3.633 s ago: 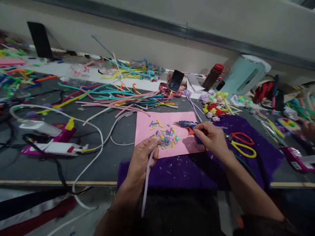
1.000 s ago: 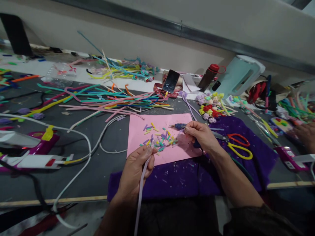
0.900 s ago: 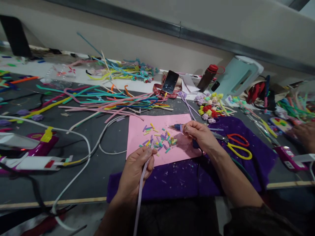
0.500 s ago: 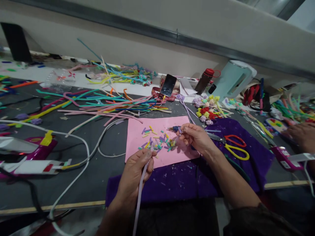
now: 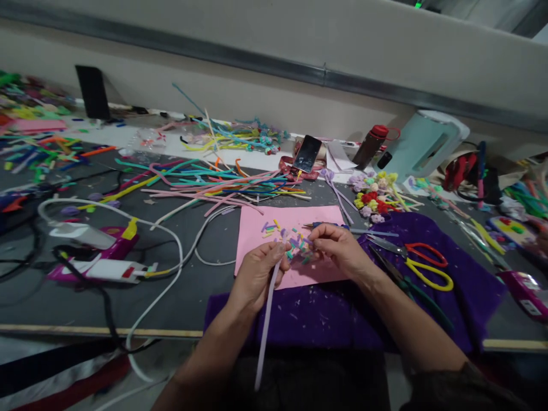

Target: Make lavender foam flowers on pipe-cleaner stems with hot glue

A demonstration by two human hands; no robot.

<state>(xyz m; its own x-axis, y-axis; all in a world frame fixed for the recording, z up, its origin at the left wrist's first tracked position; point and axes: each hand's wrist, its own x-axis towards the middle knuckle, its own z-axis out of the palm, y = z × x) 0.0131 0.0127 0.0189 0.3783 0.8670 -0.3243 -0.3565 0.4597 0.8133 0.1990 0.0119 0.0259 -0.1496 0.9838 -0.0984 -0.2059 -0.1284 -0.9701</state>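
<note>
My left hand [image 5: 259, 274] is closed on a pale lilac pipe cleaner [image 5: 267, 325], whose long end hangs down past the table edge. To its right, my right hand [image 5: 345, 248] pinches what looks like a short purple pipe-cleaner piece [image 5: 309, 242], partly covered by the fingertips. Both hands hover over a pink foam sheet [image 5: 252, 220] strewn with short cut pieces [image 5: 295, 245] in purple, yellow and teal. A dark blue-handled pointed tool [image 5: 327, 225] lies behind my right fingers. Scissors [image 5: 422, 265] with red and yellow handles rest beside my right forearm.
A purple cloth [image 5: 308, 325] lies beneath the sheet, with green-handled pliers [image 5: 428, 302] on it. Long pipe cleaners [image 5: 214, 182], a phone [image 5: 308, 153] and fuzzy flowers [image 5: 370, 200] are behind. White cables [image 5: 177, 245] and a magenta power strip [image 5: 128, 245] occupy the left.
The view has shifted left. My right hand has come closer to my left and lower over the cut pieces. My left hand still grips the lilac pipe cleaner.
</note>
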